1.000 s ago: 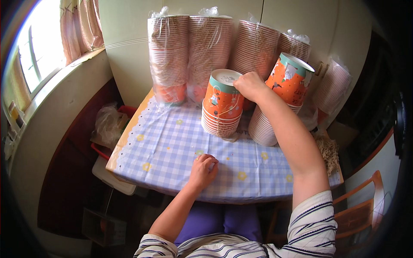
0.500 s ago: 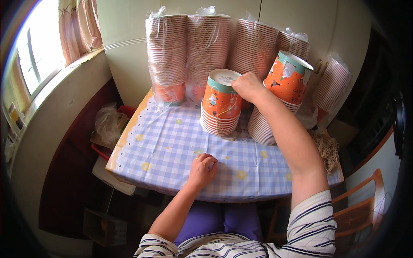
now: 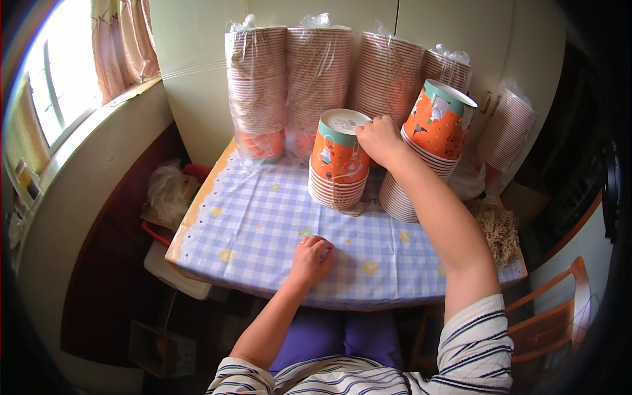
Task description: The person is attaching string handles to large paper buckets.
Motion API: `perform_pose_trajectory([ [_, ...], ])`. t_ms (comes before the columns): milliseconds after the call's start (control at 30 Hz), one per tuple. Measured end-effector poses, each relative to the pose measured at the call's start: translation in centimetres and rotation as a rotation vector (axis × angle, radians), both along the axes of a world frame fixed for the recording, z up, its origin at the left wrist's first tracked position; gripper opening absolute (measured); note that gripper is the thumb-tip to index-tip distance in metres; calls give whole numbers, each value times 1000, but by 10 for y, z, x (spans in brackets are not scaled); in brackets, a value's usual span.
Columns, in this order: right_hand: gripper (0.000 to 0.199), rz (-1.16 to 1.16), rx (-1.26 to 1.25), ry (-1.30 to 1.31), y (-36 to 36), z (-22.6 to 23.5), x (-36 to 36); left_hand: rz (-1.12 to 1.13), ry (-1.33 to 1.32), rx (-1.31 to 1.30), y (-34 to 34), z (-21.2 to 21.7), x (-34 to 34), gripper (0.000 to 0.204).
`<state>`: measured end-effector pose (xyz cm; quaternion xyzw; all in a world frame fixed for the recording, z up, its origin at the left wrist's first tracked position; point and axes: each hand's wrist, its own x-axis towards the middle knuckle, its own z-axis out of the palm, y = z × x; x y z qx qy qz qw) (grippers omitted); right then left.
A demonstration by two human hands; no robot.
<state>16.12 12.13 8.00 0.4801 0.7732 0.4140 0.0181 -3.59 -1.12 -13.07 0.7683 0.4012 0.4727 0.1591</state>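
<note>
An upturned stack of orange paper buckets (image 3: 340,155) with green bands stands at the table's middle back. Thin twine hangs down its front and loops at the foot. My right hand (image 3: 380,139) is closed against the upper right side of this stack, near the white base on top. Its fingertips are partly hidden, so whatever they pinch does not show. A taller, tilted stack of paper buckets (image 3: 431,125) stands just right of my right wrist. My left hand (image 3: 312,258) rests on the checked tablecloth (image 3: 263,230), fingers curled in, with nothing visible in them.
Tall bucket stacks in clear plastic bags (image 3: 255,92) line the table's back. Another wrapped stack (image 3: 510,128) leans at the far right. A bundle of twine (image 3: 495,232) lies by the right edge. A wooden chair (image 3: 550,326) stands at the right; plastic bags (image 3: 168,191) sit beyond the left edge.
The whole view has shifted slightly. My right hand stays at the upper right of the middle stack, its fingers turned a little. My left hand has not visibly moved.
</note>
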Motion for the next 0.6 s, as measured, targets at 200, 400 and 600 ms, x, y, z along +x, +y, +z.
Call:
perform_pose_trajectory([
  [200,18,114,111,191,-89,-34,-23,14,7,-20,-8,-2,-4,10],
  [400,29,1054,-793,728,-261,-15,-97,-33,-28,-17,1,-15,3,9],
  [600,24,1184,-827,739,-324,37,-153,35,16,-27,-3,-4,0,6],
])
